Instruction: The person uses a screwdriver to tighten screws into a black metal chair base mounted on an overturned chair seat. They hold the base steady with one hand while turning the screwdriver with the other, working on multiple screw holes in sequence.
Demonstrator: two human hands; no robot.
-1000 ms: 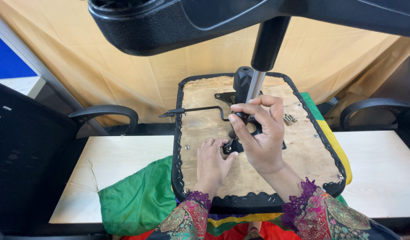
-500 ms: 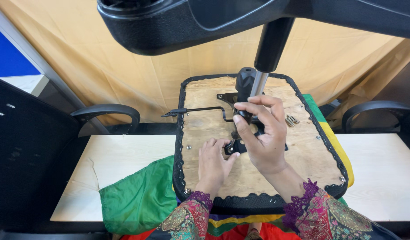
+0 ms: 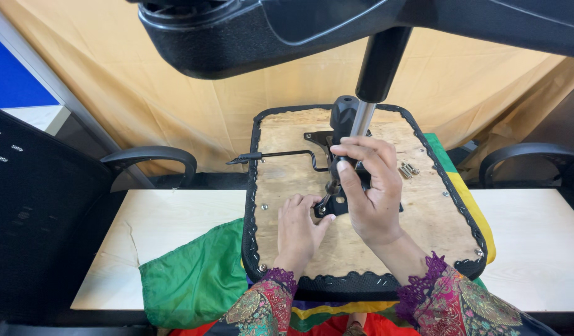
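Note:
An upturned chair seat (image 3: 424,218) shows its bare plywood underside, edged in black fabric. A black metal mechanism plate (image 3: 324,140) with a gas-lift column (image 3: 362,121) is fixed to it, and a thin black lever (image 3: 274,155) sticks out leftward. My left hand (image 3: 299,230) rests on the plywood, fingertips at the plate's near corner. My right hand (image 3: 368,186) is closed on a small tool (image 3: 327,198) whose tip meets the plate. Loose bolts (image 3: 408,169) lie to the right on the wood.
The seat lies on a pale wooden table (image 3: 175,218) over a green and yellow cloth (image 3: 193,280). The chair's black star base (image 3: 299,31) looms overhead. A black mesh chair (image 3: 38,218) stands left, an armrest (image 3: 530,152) right, a tan curtain (image 3: 175,99) behind.
My right hand has slid slightly down along the column toward the plate. The left hand stays at the plate's near corner.

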